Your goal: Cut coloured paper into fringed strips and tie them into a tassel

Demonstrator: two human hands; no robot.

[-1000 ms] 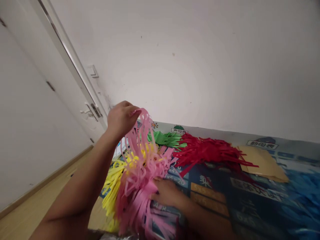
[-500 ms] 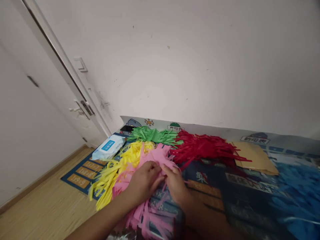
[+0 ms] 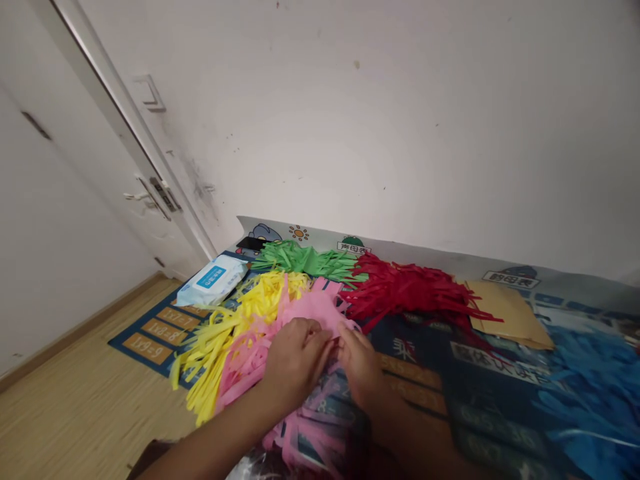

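Observation:
Both hands work at the middle of a pink fringed pom-pom (image 3: 313, 307) with long cut strips. My left hand (image 3: 297, 353) is closed, its fingers curled and pinching the pink material. My right hand (image 3: 359, 360) faces it, thumb and fingers pressed together on the same pink material. The fingertips nearly meet, and what lies exactly between them is hidden. Loose pink strips (image 3: 305, 433) hang down below the wrists. Touching the pink one on the left is a yellow fringed bundle (image 3: 240, 327).
Behind lie a green bundle (image 3: 310, 260) and a red bundle (image 3: 410, 290). A wipes pack (image 3: 213, 280) and dark phone-like object (image 3: 253, 244) sit left; a brown envelope (image 3: 510, 313) and blue strips (image 3: 595, 393) right. The printed chart mat (image 3: 430, 363) meets the wall (image 3: 400, 133).
The view has shifted slightly. My left hand has curled further over the pink material, and my right fingers have drawn closer together at the same spot.

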